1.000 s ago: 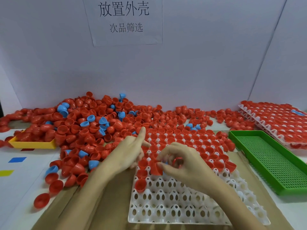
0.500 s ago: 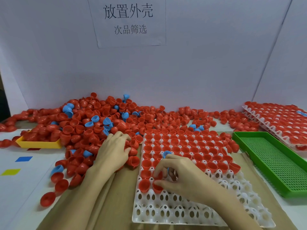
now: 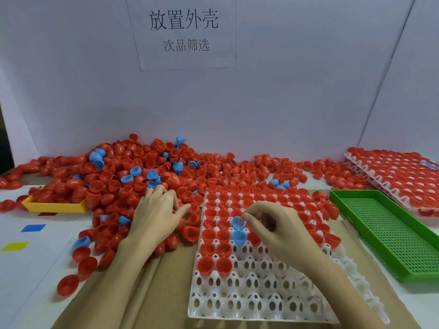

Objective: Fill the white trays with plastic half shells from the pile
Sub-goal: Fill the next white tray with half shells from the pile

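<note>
A white tray [image 3: 261, 300] lies in front of me with red half shells in its far rows and bare cells near me. My right hand [image 3: 275, 226] hovers over the tray's middle with curled fingers. Its thumb and index fingertip pinch the rim of a blue half shell [image 3: 238, 223] in a cell. A second blue shell [image 3: 238, 237] sits in the cell just below it. My left hand [image 3: 156, 214] rests on the near edge of the pile of red and blue half shells [image 3: 133, 176], fingers extended and thumb spread, holding nothing.
Stacked white trays full of red shells [image 3: 392, 169] stand at the far right, with a green perforated tray [image 3: 392, 233] beside them. A yellow tray [image 3: 54, 206] sits at the left under the pile. Loose red shells [image 3: 67, 284] lie on the brown sheet [image 3: 166, 281].
My left hand went from the tray's edge onto the pile and flattened there. My right hand set shells into the tray, then rose with its fingertips at the upper blue shell.
</note>
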A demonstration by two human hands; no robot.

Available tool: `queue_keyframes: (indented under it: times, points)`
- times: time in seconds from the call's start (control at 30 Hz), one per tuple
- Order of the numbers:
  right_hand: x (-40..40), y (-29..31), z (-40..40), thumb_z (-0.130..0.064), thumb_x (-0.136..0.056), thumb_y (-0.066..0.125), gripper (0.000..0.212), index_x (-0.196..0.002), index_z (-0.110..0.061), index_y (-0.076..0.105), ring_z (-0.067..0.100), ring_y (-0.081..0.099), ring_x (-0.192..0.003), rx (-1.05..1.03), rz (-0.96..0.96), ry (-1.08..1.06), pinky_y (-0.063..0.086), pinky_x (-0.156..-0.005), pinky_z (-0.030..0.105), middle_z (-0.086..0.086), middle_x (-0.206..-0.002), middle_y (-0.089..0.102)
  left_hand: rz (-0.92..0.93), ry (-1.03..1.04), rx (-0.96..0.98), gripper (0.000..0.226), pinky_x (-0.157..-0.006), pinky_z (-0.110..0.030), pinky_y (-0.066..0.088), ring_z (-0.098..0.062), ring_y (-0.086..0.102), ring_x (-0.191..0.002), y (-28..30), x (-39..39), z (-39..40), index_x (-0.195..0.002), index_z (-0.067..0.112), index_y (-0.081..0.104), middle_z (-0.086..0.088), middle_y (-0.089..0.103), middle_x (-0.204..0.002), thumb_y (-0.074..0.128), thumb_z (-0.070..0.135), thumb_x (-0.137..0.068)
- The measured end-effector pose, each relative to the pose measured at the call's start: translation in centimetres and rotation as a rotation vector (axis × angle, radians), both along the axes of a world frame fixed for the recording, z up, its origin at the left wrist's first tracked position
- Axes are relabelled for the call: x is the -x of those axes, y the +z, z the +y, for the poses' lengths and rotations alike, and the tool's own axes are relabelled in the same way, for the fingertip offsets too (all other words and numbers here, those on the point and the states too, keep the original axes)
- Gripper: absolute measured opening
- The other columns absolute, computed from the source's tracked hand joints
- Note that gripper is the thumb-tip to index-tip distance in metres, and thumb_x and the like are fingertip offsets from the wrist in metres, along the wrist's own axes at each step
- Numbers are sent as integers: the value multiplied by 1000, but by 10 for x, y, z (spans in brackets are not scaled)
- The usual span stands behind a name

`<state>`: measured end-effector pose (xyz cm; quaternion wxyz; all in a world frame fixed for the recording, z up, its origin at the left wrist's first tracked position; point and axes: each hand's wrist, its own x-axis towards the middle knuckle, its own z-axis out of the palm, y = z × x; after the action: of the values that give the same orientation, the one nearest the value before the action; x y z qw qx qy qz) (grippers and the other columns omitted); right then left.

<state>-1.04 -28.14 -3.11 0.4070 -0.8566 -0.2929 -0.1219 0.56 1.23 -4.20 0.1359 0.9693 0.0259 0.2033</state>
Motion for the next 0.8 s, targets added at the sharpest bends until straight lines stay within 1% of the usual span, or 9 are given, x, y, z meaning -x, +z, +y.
queue_keyframes:
  times: [0.1, 0.17, 0.23, 0.37, 0.47, 0.53, 0.6, 0.67, 0.8]
  points:
    - [-2, 1, -2, -24, -103, 68, 12, -94, -29, 74, 13, 54, -61, -2, -14, -24, 42, -58, 18, -9, -72, 63, -16, -107, 0, 25, -97, -35, 46, -18, 54, -116, -4, -2, -2, -122, 22, 59, 5, 59, -124, 59, 37, -103]
    - [-2, 1, -4, -24, -103, 68, 13, -93, -29, 74, 10, 53, -60, -3, -17, -31, 41, -59, 17, -12, -70, 62, 87, -121, -61, 39, -109, -36, 39, -16, 45, -133, -9, -5, -1, -145, 25, 49, 8, 51, -145, 51, 31, -106]
    - [-3, 1, -5, -25, -103, 68, 13, -93, -29, 74, 10, 53, -60, -1, -19, -35, 41, -59, 16, -14, -70, 61, 165, -119, -100, 49, -114, -36, 32, -17, 35, -138, -12, -7, 0, -152, 29, 41, 8, 40, -152, 50, 30, -103]
    - [-4, 2, -6, -25, -103, 68, 12, -94, -30, 73, 11, 55, -61, 12, -33, -49, 42, -58, 16, -15, -72, 63, 202, -64, -87, 48, -111, -37, 32, -23, 39, -126, -17, -11, -1, -144, 31, 44, 1, 48, -134, 54, 40, -98]
    - [-3, 3, -6, -26, -103, 67, 13, -93, -32, 72, 11, 57, -62, 13, -45, -56, 43, -59, 17, -15, -73, 64, -72, -51, 121, 30, -102, -41, 44, -21, 44, -116, -17, -14, 1, -127, 26, 63, -1, 51, -120, 56, 39, -102]
    - [-4, 3, -7, -27, -103, 66, 12, -93, -33, 72, 13, 57, -63, 15, -47, -58, 44, -59, 17, -13, -75, 65, -187, -20, 78, 33, -101, -48, 49, -26, 43, -125, -16, -20, 6, -134, 22, 63, -7, 49, -136, 57, 29, -102]
    - [-4, 2, -6, -28, -103, 66, 12, -94, -33, 72, 13, 58, -63, 16, -45, -57, 44, -59, 17, -13, -75, 65, -74, -29, -32, 47, -113, -50, 39, -28, 30, -147, -20, -27, 12, -152, 31, 47, -6, 32, -163, 50, 27, -105]
    - [-5, 2, -6, -29, -103, 66, 12, -94, -33, 72, 14, 57, -63, 14, -38, -56, 45, -58, 18, -13, -75, 65, 57, -28, -52, 50, -117, -48, 31, -23, 21, -154, -22, -33, 14, -156, 36, 39, 0, 25, -168, 42, 27, -107]
    - [-7, 1, -8, -32, -102, 65, 11, -94, -34, 72, 12, 56, -61, 25, -33, -62, 44, -58, 18, -12, -75, 66, -135, -83, 34, 29, -100, -42, 41, -22, 43, -123, -23, -35, 10, -122, 25, 63, 5, 56, -130, 61, 12, -95]
